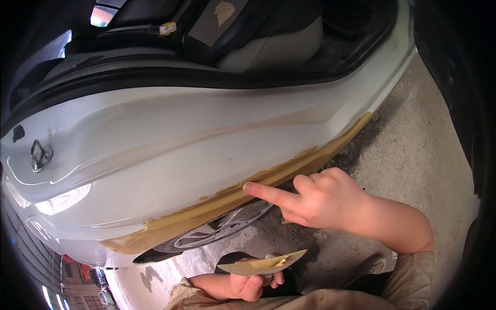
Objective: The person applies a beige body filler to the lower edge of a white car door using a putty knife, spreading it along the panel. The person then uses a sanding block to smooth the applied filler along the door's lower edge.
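Observation:
The white car body panel [206, 139] stretches across the view, with a band of yellow body filler [222, 199] along its wheel arch edge. My right hand [323, 201] reaches in from the right. Its index finger is stretched out, with the tip against the yellow band, and the other fingers are curled. A small yellowish corner shows below those fingers; what it belongs to is hidden. Low in the middle, my left hand [248, 285] grips a thin mixing board [258, 265] from below. A lump of yellow filler lies on the board's top.
Below the arch is a wheel [219, 227] with a spoked rim. Beyond the panel, the door opening shows a light seat [274, 46]. A metal door striker [37, 155] juts out at the left. A dark panel [449, 77] borders the concrete floor [418, 144] at right.

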